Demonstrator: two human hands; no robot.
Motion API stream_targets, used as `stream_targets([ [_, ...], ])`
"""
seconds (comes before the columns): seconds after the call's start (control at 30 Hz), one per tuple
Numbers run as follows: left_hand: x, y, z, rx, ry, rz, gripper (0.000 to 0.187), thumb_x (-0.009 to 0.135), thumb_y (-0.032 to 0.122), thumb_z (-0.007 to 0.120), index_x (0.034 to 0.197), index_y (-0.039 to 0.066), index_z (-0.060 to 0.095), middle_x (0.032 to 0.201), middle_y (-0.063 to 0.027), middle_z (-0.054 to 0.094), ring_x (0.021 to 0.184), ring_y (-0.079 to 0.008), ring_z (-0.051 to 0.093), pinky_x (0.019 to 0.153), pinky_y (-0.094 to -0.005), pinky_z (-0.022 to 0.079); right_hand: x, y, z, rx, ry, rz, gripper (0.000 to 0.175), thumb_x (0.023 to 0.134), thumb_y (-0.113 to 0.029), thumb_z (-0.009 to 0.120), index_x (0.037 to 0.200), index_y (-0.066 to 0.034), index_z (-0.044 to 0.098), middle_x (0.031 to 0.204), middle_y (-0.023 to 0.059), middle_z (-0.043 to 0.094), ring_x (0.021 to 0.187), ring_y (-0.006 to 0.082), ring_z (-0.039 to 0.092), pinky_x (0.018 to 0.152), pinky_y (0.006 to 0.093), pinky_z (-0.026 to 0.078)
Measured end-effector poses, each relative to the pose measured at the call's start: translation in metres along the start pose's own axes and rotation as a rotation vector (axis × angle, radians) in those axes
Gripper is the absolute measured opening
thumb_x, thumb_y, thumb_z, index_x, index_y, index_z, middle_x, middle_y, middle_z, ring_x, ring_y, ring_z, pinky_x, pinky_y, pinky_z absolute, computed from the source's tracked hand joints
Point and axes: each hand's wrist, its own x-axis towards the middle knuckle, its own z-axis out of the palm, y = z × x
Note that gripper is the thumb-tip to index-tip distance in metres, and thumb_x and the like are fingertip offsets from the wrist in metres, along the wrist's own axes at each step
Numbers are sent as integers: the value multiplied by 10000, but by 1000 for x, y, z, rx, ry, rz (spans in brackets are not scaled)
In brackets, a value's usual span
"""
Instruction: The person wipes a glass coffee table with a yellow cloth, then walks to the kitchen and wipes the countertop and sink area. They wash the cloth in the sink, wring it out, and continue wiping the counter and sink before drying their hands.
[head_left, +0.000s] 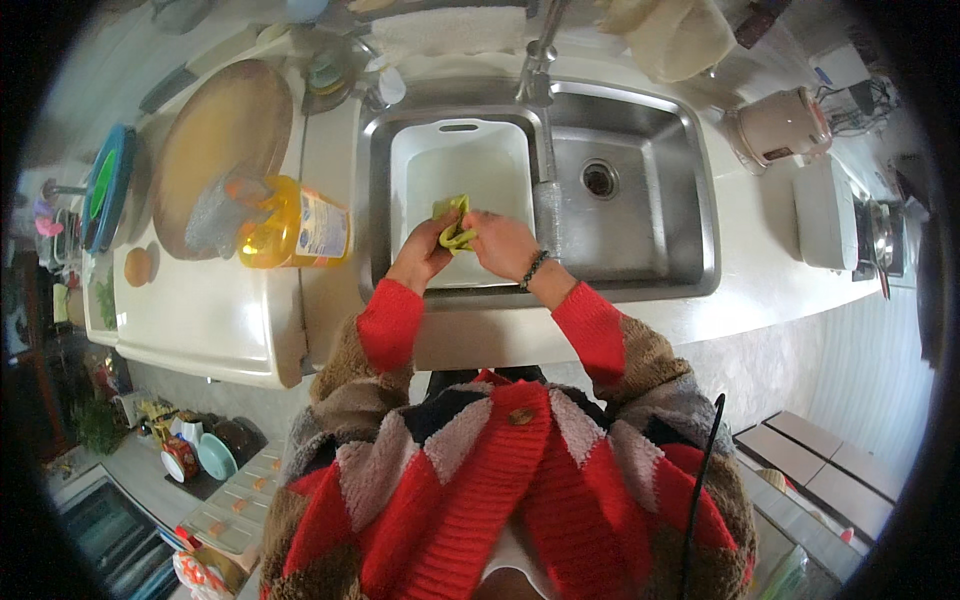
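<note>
A yellow-green cloth is bunched between my two hands over a white plastic basin. My left hand grips its left side, and my right hand, below a dark beaded bracelet, holds the right side. The basin stands in the left bowl of a stainless steel double sink and seems to hold water. Between the bowls rises a metal faucet. Left of the sink, a bottle of yellow liquid lies on the counter.
Behind the bottle lies a large round wooden board with a crumpled clear plastic bag near it. A round brown object sits further left. Right of the sink stand a pinkish kettle and a white container.
</note>
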Motion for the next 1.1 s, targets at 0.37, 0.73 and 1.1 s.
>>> stream_targets([
  [0.37,-12,24,20,488,28,-236,169,761,7,577,904,65,510,646,0,475,459,-70,388,381,-210,275,17,5,-8,-458,178,-25,411,755,-151,546,1159,-107,488,1056,99,557,798,256,608,635,382,511],
  [0.73,-7,12,35,1601,-14,-152,184,664,146,640,777,32,552,587,-69,546,439,-182,493,407,-335,368,19,26,44,-413,-163,-122,193,740,-143,541,909,-52,562,813,153,633,758,299,622,610,387,498],
  [1.1,-14,-19,8,2260,103,490,163,739,146,561,854,48,502,640,-146,603,619,-303,615,535,-410,482,11,13,48,-120,-375,325,239,702,-219,523,798,-46,657,819,175,644,785,353,617,699,442,486],
])
